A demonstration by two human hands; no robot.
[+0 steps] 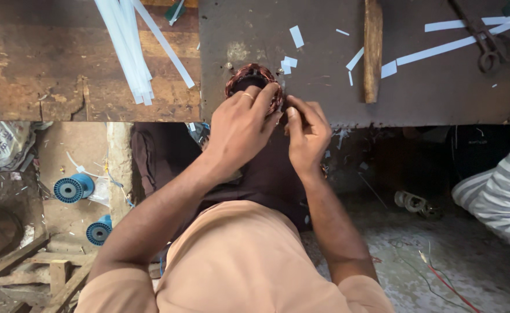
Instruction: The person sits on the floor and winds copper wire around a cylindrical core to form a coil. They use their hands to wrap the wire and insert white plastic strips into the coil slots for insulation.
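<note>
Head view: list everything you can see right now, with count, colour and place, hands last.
copper coil: one, reddish-brown, at the bench edge under the hands
workbench: one, dark brown, across the top
white strips: a bundle, top left on the bench
white paper scraps: several, scattered on the bench
wooden stick: one, brown, upright at top centre
pliers-like tool: one, rusty, top right
blue spools: two, on the floor at left
striped cloth: one, grey and white, right edge
left hand: on the coil, a ring on one finger
right hand: fingertips pinching at the coil's right side
</note>
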